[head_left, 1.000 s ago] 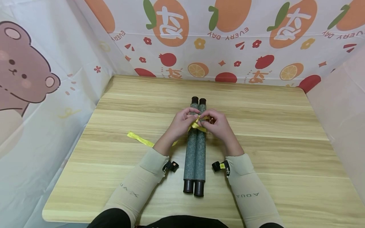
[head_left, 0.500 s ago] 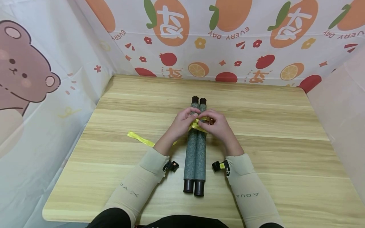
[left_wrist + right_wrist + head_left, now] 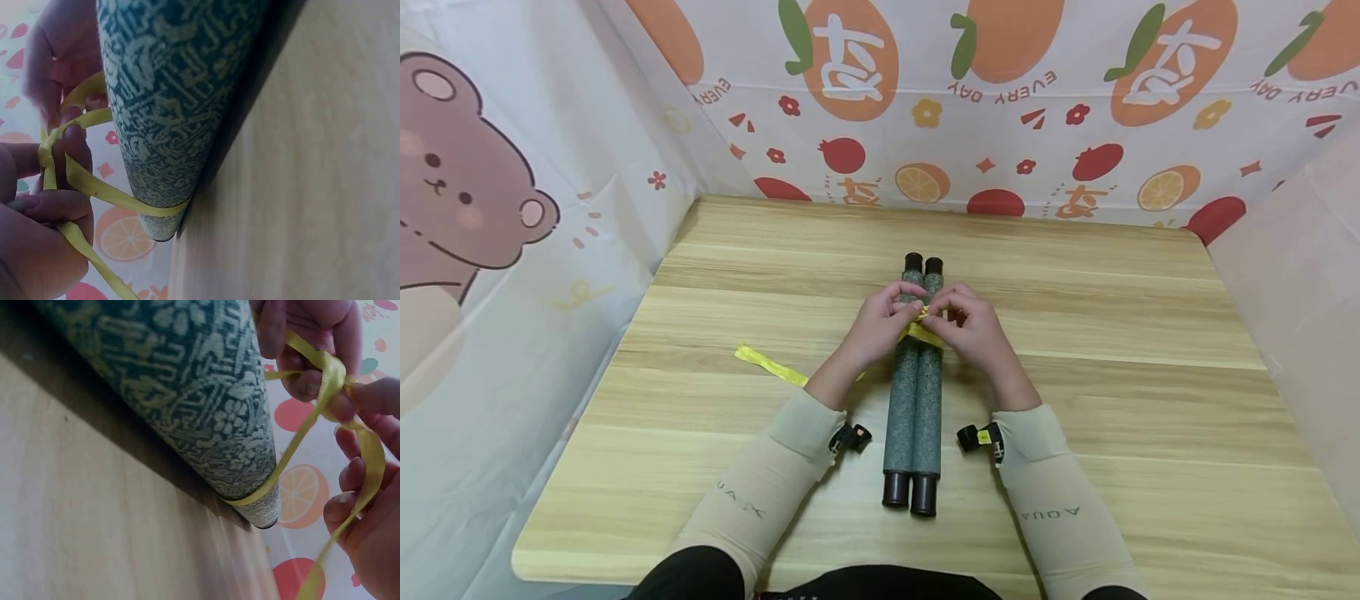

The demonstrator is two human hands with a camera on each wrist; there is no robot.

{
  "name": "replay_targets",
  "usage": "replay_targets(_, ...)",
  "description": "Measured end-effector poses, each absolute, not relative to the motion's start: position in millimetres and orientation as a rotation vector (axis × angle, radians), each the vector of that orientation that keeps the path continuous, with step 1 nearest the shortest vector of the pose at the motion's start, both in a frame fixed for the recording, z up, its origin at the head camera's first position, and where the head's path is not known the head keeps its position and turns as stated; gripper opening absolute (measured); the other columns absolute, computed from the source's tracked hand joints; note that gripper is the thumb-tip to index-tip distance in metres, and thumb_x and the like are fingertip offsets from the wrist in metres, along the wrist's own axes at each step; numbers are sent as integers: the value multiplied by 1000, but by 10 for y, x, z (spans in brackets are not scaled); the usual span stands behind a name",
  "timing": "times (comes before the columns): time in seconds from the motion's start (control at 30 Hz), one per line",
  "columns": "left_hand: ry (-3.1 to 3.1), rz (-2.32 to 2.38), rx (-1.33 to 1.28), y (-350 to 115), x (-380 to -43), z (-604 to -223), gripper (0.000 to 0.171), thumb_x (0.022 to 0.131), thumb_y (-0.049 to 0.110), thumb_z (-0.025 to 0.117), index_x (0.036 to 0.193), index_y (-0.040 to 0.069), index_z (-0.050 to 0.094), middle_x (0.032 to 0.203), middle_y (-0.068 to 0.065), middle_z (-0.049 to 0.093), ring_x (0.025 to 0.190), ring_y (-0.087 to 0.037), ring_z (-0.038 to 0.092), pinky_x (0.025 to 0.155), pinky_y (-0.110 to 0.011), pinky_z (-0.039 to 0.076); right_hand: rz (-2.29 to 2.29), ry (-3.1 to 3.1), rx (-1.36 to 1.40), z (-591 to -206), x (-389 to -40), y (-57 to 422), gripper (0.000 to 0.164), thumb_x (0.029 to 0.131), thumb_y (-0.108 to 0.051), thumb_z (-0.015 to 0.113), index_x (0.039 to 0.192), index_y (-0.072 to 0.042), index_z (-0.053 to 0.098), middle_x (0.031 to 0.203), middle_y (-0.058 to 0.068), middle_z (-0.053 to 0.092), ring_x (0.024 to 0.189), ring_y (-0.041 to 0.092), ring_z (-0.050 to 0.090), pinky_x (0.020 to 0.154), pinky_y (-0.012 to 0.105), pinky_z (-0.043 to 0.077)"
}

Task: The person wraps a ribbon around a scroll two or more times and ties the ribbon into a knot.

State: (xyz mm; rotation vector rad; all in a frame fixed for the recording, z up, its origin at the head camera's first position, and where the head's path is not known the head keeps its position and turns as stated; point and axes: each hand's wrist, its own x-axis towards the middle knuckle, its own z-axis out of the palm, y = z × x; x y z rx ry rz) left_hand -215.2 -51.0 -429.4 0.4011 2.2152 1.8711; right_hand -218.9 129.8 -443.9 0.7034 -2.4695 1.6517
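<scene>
Two rolled scrolls (image 3: 914,408) in green patterned cloth with dark end knobs lie side by side on the table. A yellow ribbon (image 3: 294,447) passes round them and meets in a crossed loop above. My left hand (image 3: 878,323) pinches the ribbon at this crossing; in the left wrist view its curled fingers (image 3: 53,206) also have a hanging length running through them. From the other side my right hand (image 3: 968,327) pinches the ribbon with thumb and fingertips, and a strand trails down across its palm in the right wrist view. Fingers partly hide the crossing in the head view.
A loose yellow ribbon end (image 3: 767,364) lies on the wooden table (image 3: 1112,433) left of the scrolls, partly behind the left wrist. Fruit-printed cloth (image 3: 992,108) hangs along the table's back edge, and a bear-printed curtain (image 3: 617,167) hangs at the left.
The yellow loop between my hands looks smaller and more bunched. My right fingertips have shifted slightly at the crossing. The scrolls and my left hand stay nearly in place.
</scene>
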Motion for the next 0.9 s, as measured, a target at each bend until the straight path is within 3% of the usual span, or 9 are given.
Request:
replay_targets(0.2, 2325, 1842, 373, -501, -2043, -4080, 26, 94, 13, 55, 113, -4, 57, 54, -6, 48, 40, -6, 27, 40, -22, 24, 1424, -2529, 735, -4446, -2205, 1301, 9, 79, -14, 62, 70, -15, 59, 101, 8, 59, 101, 19, 43, 84, 46, 40)
replay_targets(0.37, 2384, 1866, 357, -495, -2164, -4314, 18, 93, 18, 57, 105, 5, 61, 73, -12, 66, 43, -9, 30, 41, -23, 26, 1289, -2440, 829, -4378, -2163, 1292, 10, 72, -14, 65, 65, -18, 59, 98, 3, 58, 102, 20, 39, 89, 47, 36)
replay_targets(0.53, 2434, 1854, 357, -479, -2224, -4411, 10, 92, 19, 59, 99, 11, 62, 75, -9, 69, 47, -11, 38, 43, -22, 29, 1457, -2440, 876, -4228, -2061, 1277, 11, 75, -6, 68, 67, -12, 63, 86, 10, 66, 87, 19, 51, 74, 44, 41)
replay_targets(0.67, 2461, 1819, 357, -480, -2222, -4409, 12, 93, 20, 59, 100, 11, 62, 74, -8, 68, 48, -12, 40, 44, -23, 31, 1683, -2550, 823, -4107, -1979, 1284, 7, 79, -2, 65, 75, -4, 60, 70, 9, 61, 65, 20, 52, 57, 35, 40)
replay_targets(0.8, 2492, 1787, 340, -495, -2213, -4405, 15, 93, 23, 58, 101, 11, 63, 76, -7, 68, 48, -13, 38, 43, -24, 31, 1817, -2683, 743, -4126, -2009, 1367, 22, 83, -13, 68, 96, -1, 56, 57, 2, 50, 50, 15, 43, 47, 26, 34)
replay_targets(0.9, 2510, 1769, 343, -503, -2213, -4408, 14, 93, 24, 58, 100, 12, 62, 78, -6, 69, 49, -14, 39, 44, -24, 31, 1721, -2820, 688, -4151, -2056, 1477, 35, 80, -29, 74, 104, -8, 58, 53, 0, 43, 46, 14, 36, 43, 25, 30)
